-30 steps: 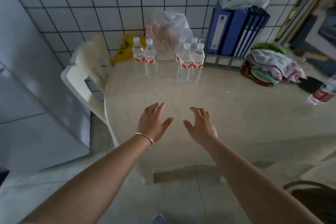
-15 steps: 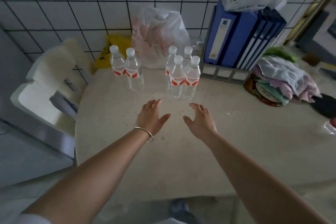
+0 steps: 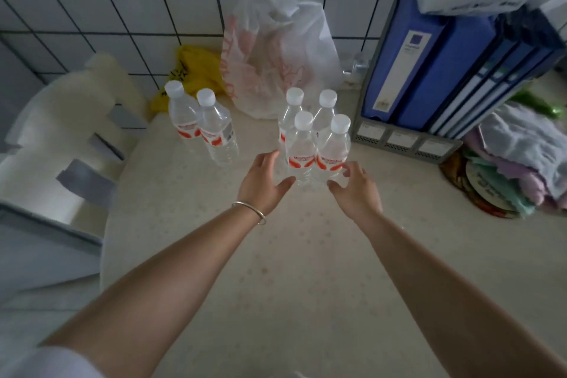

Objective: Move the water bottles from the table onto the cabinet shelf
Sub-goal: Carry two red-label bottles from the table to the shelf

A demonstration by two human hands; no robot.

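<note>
I observe six water bottles upright on the table [image 3: 306,255]: a cluster of four bottles [image 3: 313,138] near the blue binders [image 3: 435,70], and a pair of bottles [image 3: 202,126] to their left, well apart from the cluster. My left hand [image 3: 260,184] and right hand [image 3: 356,190] flank the cluster's two front bottles, fingers spread and released, grasping nothing. A white plastic bag [image 3: 276,52] stands behind the bottles against the tiled wall.
</note>
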